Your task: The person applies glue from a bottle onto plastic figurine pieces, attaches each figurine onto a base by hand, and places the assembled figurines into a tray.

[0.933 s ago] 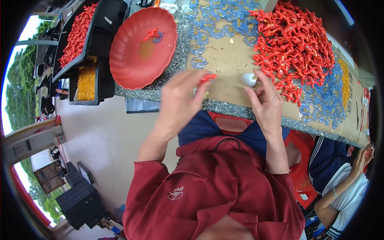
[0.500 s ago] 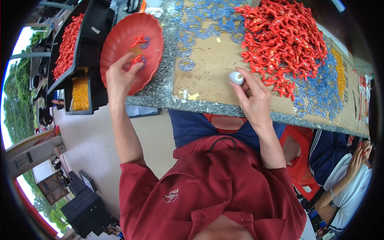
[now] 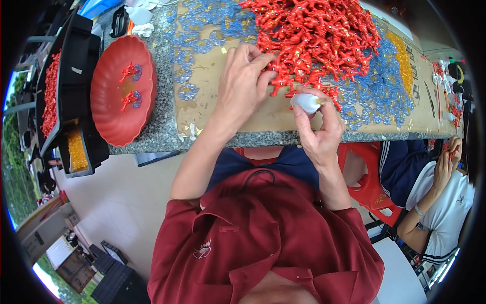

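White bottle (image 3: 304, 104) (in right hand (image 3: 322, 138))

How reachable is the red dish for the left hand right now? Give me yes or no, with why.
Likely yes: nothing tall stands between the left hand and the red dish; the way crosses cardboard, low blue pieces and grey countertop.

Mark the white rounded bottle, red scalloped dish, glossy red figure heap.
White rounded bottle (image 3: 305, 103), head view: its body.
Red scalloped dish (image 3: 108, 87), head view: bare inner surface.
Glossy red figure heap (image 3: 318, 39), head view: its middle.
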The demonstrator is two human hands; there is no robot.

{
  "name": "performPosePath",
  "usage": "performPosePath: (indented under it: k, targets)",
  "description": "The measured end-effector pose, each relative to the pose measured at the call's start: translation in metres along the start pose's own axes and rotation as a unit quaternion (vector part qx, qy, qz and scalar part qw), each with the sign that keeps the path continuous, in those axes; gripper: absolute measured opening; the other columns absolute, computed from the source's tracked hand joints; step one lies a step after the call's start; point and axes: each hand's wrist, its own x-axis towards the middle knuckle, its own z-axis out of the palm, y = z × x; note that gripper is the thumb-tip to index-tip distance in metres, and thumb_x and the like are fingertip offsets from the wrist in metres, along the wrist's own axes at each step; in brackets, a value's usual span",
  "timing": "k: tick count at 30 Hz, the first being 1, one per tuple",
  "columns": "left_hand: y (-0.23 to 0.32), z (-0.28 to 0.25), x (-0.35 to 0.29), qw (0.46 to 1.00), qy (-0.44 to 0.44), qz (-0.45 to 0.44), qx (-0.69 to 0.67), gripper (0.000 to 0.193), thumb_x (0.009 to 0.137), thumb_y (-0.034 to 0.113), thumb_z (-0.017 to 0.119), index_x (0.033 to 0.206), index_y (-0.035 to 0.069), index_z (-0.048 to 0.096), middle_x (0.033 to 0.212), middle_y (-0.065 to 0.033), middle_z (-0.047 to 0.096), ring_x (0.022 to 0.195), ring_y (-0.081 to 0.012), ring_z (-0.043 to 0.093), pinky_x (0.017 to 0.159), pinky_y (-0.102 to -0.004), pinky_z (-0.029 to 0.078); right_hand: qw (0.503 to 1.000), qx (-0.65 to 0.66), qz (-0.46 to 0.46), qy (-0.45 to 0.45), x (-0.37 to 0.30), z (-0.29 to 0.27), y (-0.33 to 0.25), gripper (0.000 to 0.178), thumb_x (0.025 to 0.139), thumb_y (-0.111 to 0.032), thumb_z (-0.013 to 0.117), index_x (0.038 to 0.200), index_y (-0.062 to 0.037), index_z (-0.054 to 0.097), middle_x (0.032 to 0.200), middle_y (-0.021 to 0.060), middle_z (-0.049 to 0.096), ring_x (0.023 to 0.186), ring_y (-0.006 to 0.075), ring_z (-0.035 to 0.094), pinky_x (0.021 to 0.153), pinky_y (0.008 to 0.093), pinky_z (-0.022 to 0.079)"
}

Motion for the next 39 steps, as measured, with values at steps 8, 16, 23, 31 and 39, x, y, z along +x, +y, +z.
performPosePath:
  k: [8,16,23,31,39]
  targets:
    - [0.011,-0.036,-0.042,0.864,0.019,-0.257,-0.433,0.019,0.079,0.003,0.063,0.096,0.003,0.055,0.094,-0.0086,0.06,0.085,-0.0163,0.058,0.072,-0.028,0.046,0.995,0.078,0.052,0.043,-0.006,-0.002,-0.006,0.034,0.072,-0.01,0.07,0.103,0.0017,0.058,0.087,0.012,0.061,0.073,0.0232,0.056,0.066,0.032,0.045]
    - [0.016,-0.045,-0.104,0.396,0.004,-0.38,-0.836,0.026,0.09,0.016,0.052,0.112,0.003,0.049,0.091,-0.007,0.055,0.08,-0.0149,0.048,0.066,-0.0246,0.04,0.991,0.023,-0.097,-0.09,-0.002,-0.017,-0.03,0.039,0.057,-0.014,0.081,0.091,-0.0023,0.067,0.069,0.0042,0.062,0.059,0.0151,0.048,0.054,0.0258,0.038]
    - [0.019,-0.038,-0.113,0.379,0.008,-0.391,-0.839,0.03,0.09,0.018,0.051,0.116,0.001,0.046,0.088,-0.0051,0.05,0.078,-0.0138,0.044,0.065,-0.0242,0.038,0.989,0.014,-0.082,-0.121,-0.008,-0.012,-0.035,0.039,0.057,-0.013,0.08,0.09,0.0011,0.067,0.065,0.0053,0.06,0.057,0.0156,0.044,0.055,0.0269,0.036]
    - [0.02,-0.036,-0.112,0.382,-0.012,-0.381,-0.842,0.027,0.09,0.016,0.053,0.112,0.003,0.048,0.09,-0.0067,0.055,0.077,-0.0125,0.048,0.063,-0.0235,0.039,0.989,0.002,-0.08,-0.127,-0.008,-0.012,-0.034,0.036,0.058,-0.009,0.078,0.089,0.0035,0.067,0.065,0.006,0.06,0.06,0.0153,0.043,0.055,0.0264,0.035]
    - [0.022,-0.032,-0.113,0.395,-0.03,-0.376,-0.837,0.031,0.089,0.017,0.054,0.116,0.002,0.047,0.087,-0.0055,0.053,0.076,-0.0123,0.047,0.064,-0.024,0.038,0.99,0.024,-0.054,-0.125,-0.008,-0.02,-0.034,0.034,0.058,-0.014,0.08,0.087,0.0,0.068,0.06,0.0046,0.058,0.053,0.0145,0.045,0.049,0.0263,0.036]
